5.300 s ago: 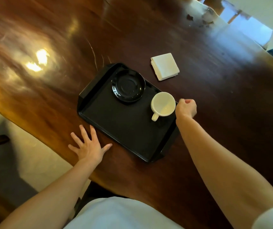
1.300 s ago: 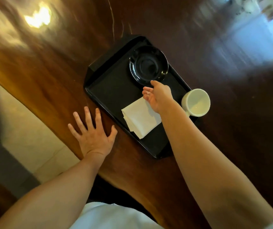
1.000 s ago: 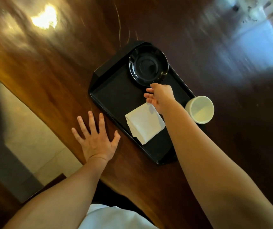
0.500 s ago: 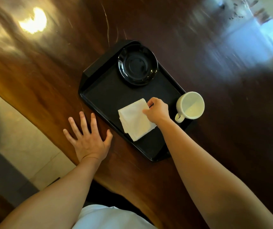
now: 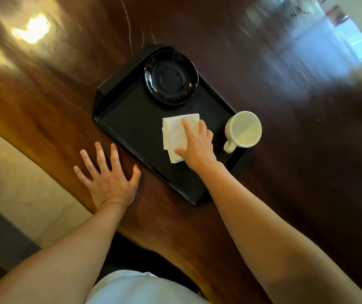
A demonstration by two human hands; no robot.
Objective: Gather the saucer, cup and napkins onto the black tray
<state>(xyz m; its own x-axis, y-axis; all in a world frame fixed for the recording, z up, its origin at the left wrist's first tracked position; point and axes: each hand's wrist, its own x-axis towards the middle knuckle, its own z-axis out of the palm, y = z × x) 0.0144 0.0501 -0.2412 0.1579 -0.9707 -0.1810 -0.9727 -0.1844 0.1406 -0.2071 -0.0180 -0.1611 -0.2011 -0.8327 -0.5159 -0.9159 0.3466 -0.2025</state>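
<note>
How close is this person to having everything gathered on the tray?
Nearly there. The black saucer sits at the far end of the black tray, and the white cup stands at its right edge. The right hand lies on the folded napkins, already on the tray. The left hand rests flat on the table. Only letting go seems left.

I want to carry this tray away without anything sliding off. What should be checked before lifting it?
1. Saucer inside the tray: ok, at the far end.
2. Napkins on the tray: ok, right hand resting on them.
3. Cup fully within the rim: cannot tell, it sits at the right edge.
4. Cup upright: ok.
5. Hands placed to lift: not ok, left hand lies flat on the table.
</note>
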